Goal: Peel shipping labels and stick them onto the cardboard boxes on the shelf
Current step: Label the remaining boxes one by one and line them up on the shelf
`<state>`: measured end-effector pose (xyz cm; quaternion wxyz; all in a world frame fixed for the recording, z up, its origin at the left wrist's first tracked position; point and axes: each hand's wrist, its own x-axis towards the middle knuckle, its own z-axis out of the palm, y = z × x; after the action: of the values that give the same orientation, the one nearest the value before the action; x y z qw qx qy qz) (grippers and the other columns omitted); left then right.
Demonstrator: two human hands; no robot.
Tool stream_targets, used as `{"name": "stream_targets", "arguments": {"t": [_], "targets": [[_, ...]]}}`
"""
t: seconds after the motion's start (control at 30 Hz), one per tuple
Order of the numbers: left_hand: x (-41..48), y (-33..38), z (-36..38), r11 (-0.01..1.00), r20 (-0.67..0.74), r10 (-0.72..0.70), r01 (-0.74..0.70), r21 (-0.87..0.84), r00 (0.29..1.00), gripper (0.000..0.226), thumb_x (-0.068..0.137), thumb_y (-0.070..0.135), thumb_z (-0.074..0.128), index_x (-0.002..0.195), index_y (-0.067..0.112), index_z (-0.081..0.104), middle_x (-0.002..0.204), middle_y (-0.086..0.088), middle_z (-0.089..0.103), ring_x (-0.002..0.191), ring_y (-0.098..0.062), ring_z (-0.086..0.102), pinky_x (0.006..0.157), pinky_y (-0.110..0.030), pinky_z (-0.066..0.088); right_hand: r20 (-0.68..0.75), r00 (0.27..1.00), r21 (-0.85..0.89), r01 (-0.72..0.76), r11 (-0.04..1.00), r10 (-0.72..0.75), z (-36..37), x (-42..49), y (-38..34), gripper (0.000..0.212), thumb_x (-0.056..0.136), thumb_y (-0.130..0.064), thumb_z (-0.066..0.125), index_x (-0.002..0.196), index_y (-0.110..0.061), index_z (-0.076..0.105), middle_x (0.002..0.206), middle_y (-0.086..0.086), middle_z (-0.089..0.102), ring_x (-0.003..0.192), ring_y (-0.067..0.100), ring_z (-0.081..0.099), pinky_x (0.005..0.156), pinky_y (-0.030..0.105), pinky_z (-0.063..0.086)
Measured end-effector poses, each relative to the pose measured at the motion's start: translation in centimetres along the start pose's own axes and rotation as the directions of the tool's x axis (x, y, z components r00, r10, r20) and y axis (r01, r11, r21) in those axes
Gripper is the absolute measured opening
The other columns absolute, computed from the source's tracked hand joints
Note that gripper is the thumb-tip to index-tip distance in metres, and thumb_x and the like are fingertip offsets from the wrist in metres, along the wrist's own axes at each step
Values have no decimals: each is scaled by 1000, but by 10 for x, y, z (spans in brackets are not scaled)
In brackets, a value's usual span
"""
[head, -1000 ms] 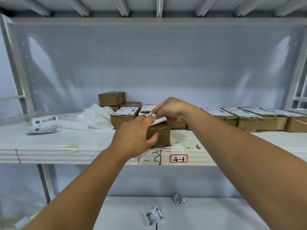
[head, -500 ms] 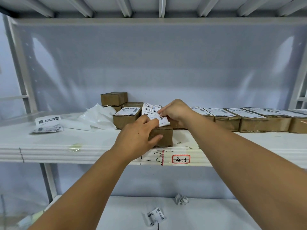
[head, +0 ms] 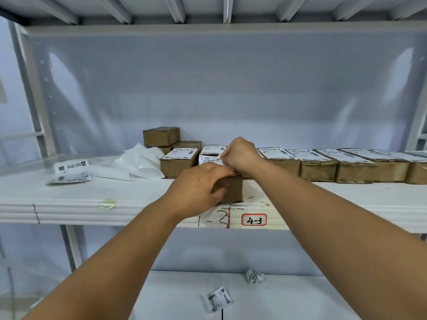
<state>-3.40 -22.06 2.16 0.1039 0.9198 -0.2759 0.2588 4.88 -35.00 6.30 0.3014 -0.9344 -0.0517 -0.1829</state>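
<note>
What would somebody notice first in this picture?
Two hands in the middle: the left hand holds a cardboard box at the front edge of the shelf, while the right hand pinches a shipping label above it. A row of labelled boxes runs to the right.

Print on the label (head: 208, 159) is unreadably small.

The small brown rectangular cardboard box (head: 232, 190) under the left hand (head: 196, 188) is plain. The white rectangular paper shipping label (head: 209, 159) beside the right hand (head: 240, 155) carries black barcodes. Below both hands, the white paper shelf tag (head: 254, 220) has a red border and black numerals.
</note>
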Motion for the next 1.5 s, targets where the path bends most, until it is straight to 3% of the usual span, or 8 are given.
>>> {"name": "stream_targets", "arguments": {"t": [0.27,0.47,0.77,0.87,1.03,1.23,1.37,1.5], "targets": [[-1,-1,0,999,44,34,-35,17,998,47,91,35,52,136,43,42,132,9,50,119,-12,45,95,-29,40,25,1000,-70,-3,998,5,3,7,-1,24,88,-10,53,108,-8,66,110,6,68,104,22,61,81,26,51],[-1,4,-7,998,-26,-47,46,-50,999,23,87,40,55,106,28,50,106,9,62,91,-13,54,72,-28,40,66,998,-149,-14,989,24,5,6,-9,26,79,-7,60,104,-4,65,108,13,66,93,25,61,60,23,44],[0,-11,4,974,-148,-52,17,-225,988,31,83,44,50,103,29,68,113,17,60,103,1,51,85,-18,41,108,991,-193,-62,979,84,4,6,-2,21,91,-13,50,109,-6,57,106,13,60,96,28,58,64,24,40],[-3,-13,3,921,-177,-99,23,-390,979,17,91,26,60,99,29,74,108,23,60,104,9,50,82,-2,34,122,991,-188,-39,981,63,7,7,4,13,93,-12,43,97,-8,54,99,12,55,85,26,54,57,23,37],[-2,-14,1,618,-135,-361,128,-776,923,33,92,11,52,71,22,74,91,20,71,95,7,61,85,-13,45,73,996,-149,-37,988,48,5,3,8,24,94,-13,44,114,-2,52,119,17,58,92,27,51,69,26,36],[24,-13,-6,748,102,-367,358,-558,925,31,94,11,43,104,22,70,111,12,59,106,-2,49,90,-18,35,51,999,-247,19,969,-6,5,0,6,29,94,-17,47,118,-2,50,124,19,55,111,33,54,76,29,40],[37,-21,-14,770,300,-323,434,-468,898,14,95,20,40,94,23,54,98,2,46,85,-9,41,71,-23,29,61,998,-266,29,964,-14,2,-3,5,29,93,-14,45,120,-2,50,125,19,54,112,34,54,80,31,43],[47,-29,-15,805,354,-330,457,-379,875,9,94,22,46,91,16,52,99,1,46,91,-13,42,68,-21,30,62,998,-275,33,961,-16,0,-5,3,30,92,-11,44,120,-4,51,125,17,54,113,34,54,84,33,44]]}}
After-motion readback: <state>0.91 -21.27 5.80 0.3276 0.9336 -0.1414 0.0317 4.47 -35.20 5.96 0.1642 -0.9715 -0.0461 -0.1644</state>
